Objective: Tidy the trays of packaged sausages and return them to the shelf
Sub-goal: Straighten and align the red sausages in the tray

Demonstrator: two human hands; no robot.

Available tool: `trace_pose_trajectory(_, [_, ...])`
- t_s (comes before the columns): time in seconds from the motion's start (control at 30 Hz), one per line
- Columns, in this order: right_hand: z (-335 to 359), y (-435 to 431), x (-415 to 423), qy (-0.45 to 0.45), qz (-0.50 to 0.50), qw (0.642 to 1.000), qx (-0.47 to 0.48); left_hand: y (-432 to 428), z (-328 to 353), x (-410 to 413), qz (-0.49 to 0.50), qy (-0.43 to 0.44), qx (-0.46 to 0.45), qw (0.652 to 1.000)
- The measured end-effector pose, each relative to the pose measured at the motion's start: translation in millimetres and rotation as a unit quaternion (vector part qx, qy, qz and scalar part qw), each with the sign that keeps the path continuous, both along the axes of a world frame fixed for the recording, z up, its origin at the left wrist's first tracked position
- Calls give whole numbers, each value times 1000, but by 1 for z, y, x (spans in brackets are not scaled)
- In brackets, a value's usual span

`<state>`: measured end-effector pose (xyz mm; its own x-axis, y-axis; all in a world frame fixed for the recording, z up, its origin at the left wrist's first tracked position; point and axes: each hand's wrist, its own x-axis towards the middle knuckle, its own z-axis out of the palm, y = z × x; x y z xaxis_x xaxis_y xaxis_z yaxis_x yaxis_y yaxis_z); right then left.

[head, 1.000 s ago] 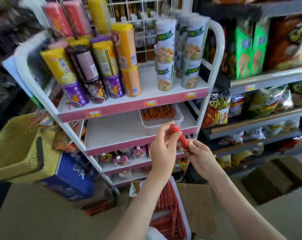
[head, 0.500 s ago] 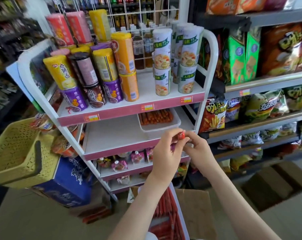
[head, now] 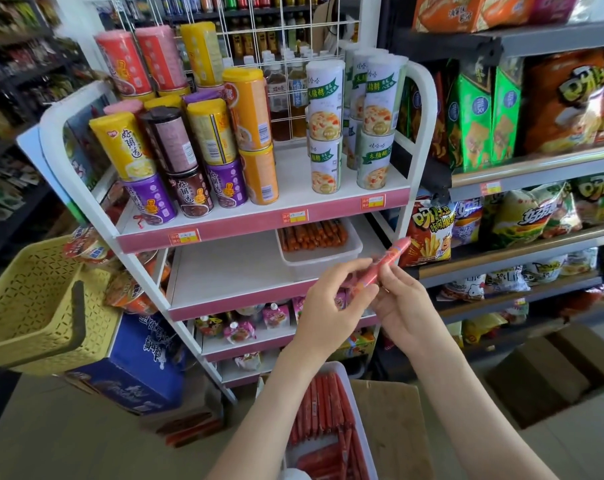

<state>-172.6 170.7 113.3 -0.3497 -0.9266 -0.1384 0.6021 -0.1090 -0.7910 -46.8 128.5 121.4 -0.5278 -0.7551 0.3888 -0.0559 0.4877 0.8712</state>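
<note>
Both hands hold one red packaged sausage (head: 385, 265) in front of the white rack's second shelf (head: 231, 268). My left hand (head: 331, 306) pinches its lower end, and my right hand (head: 402, 306) grips its middle from the right. The sausage's free end points up and to the right. A white tray (head: 323, 259) of orange-red sausages sits at the right of that shelf. A second white tray (head: 361, 403) filled with red sausages lies low at the bottom, under my left forearm.
Stacked cans (head: 203, 150) fill the rack's top shelf. A yellow basket (head: 33, 306) sits on a blue box (head: 137, 368) at left. Snack bags (head: 522, 216) line the grey shelves at right. Cardboard boxes (head: 553, 368) lie on the floor. Small pouches (head: 245, 323) occupy the lower shelf.
Between my hands the sausage has turned: a second ago it slanted down to the right, then it pointed at the camera, now it points up and right. Both hands stay close together.
</note>
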Motion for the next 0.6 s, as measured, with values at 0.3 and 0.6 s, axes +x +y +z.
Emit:
trace_pose_trajectory(0.3, [6,-4,14,-208,35,976,55,5,-13,7,110,38,-154,981])
trace_pose_trajectory(0.6, [-10,6,24,443,57,894,36,6,-24,22,218,17,-132,967])
